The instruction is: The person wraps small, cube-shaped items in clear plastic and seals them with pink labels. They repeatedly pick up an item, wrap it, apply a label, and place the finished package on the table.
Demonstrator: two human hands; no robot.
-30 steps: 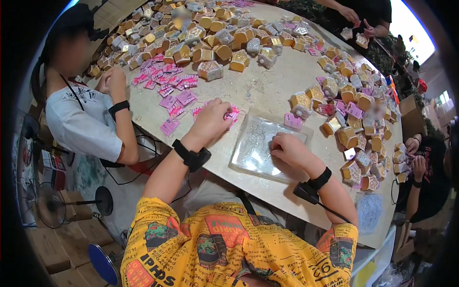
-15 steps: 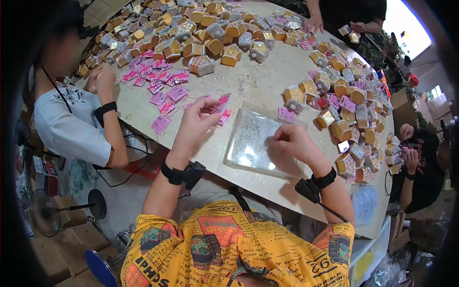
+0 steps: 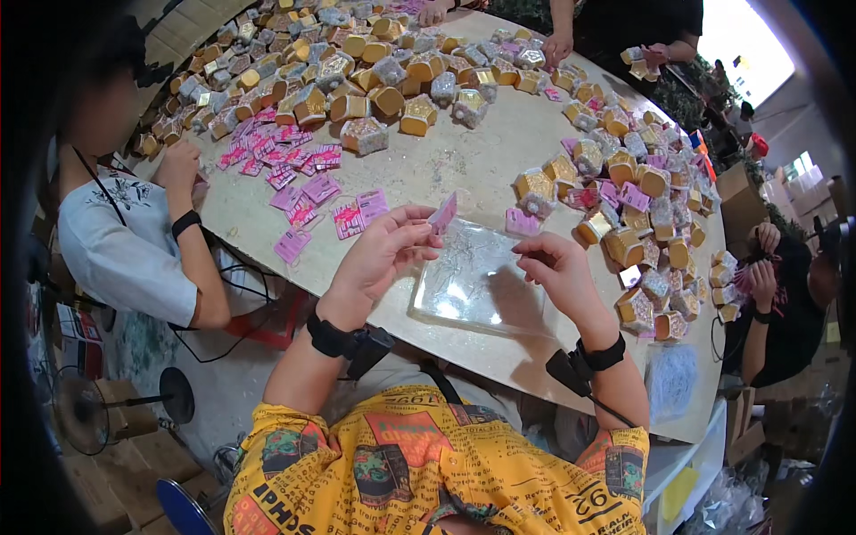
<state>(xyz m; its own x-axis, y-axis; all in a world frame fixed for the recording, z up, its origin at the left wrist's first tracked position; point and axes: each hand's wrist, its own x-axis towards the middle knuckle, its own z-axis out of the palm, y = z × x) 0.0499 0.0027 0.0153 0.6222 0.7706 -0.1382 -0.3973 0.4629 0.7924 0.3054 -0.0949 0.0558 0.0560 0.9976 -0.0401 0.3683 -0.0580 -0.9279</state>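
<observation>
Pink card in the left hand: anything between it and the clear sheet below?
Nothing visible. The left hand holds the pink card above the near edge of the clear sheet; the right hand is beside it, not under it.

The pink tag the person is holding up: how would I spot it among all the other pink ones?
Start at the big pale round table, then find the clear plastic sheet at its near edge. Just above that sheet, the left hand pinches one small pink tag at its fingertips. It alone is lifted off the table; the other pink tags lie flat.
</observation>
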